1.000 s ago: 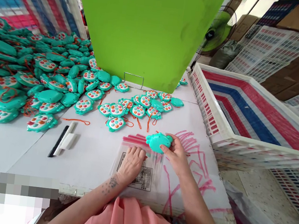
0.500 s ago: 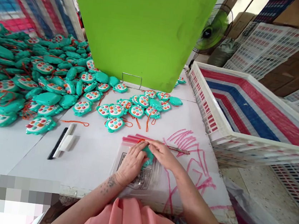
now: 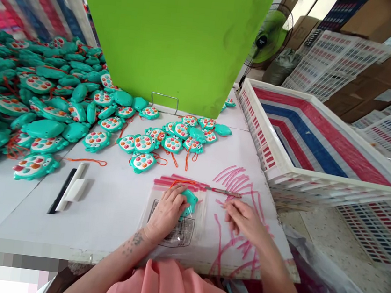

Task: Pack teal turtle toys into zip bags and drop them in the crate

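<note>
Teal toy [image 3: 193, 198] is at the bag's [image 3: 185, 234] upper right, partly under the left hand [image 3: 163, 214], easily the nearer one; can't tell if those fingers grip or just press, or call its half-hidden long axis. Right hand [image 3: 247, 222] is right of the bag by a thin tool [image 3: 226, 193], fingers half open, nothing visible in them. Bench [image 3: 109, 221] edge's just below the bag, open room left.

Zip bag [image 3: 186, 230] at 6 o'clock: clear, pink top strips, blk print. Toy [image 3: 192, 202] there: teal, orange cord [image 3: 182, 181]. Toy pile [image 3: 44, 128] at 9-10: teal, wht fronts w/ red, orange & teal dots. Board [image 3: 172, 40] at 12: lime grn. Surface [image 3: 113, 212]: wht, pink scribbles [image 3: 234, 181] at 4. Crate liner [image 3: 318, 137] at 3: red/blue/wht stripes.
</note>
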The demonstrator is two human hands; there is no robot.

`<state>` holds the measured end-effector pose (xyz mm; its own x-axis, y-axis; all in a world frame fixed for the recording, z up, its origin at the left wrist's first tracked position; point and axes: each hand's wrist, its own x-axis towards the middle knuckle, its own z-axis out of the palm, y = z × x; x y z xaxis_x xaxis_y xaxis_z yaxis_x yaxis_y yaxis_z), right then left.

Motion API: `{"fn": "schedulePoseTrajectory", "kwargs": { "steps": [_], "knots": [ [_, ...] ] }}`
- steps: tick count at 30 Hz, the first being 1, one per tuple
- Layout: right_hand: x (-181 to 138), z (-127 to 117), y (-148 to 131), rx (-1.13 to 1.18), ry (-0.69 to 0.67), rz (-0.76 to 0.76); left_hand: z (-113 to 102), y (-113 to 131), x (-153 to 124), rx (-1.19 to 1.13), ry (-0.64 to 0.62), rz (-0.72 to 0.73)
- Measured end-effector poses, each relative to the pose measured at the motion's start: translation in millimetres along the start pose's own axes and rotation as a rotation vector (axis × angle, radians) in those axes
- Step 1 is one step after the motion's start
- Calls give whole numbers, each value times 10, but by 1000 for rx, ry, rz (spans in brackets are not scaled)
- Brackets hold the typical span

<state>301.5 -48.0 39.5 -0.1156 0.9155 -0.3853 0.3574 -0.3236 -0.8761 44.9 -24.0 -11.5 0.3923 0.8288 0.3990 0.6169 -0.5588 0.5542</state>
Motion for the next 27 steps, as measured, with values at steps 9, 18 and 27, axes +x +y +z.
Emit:
{"fn": "schedulePoseTrajectory", "kwargs": {
  "steps": [9,18,27],
  "knots": [
    [403,905,-13,-337,283,-281,-186,-55,113,-107,-142,-96],
    [358,963,71,-169,532,-459,-263,100,93,36,-87,-191],
    [488,1037,-413,-525,164,-799,-495,-165,54,-157,-161,-660]
  ]
}}
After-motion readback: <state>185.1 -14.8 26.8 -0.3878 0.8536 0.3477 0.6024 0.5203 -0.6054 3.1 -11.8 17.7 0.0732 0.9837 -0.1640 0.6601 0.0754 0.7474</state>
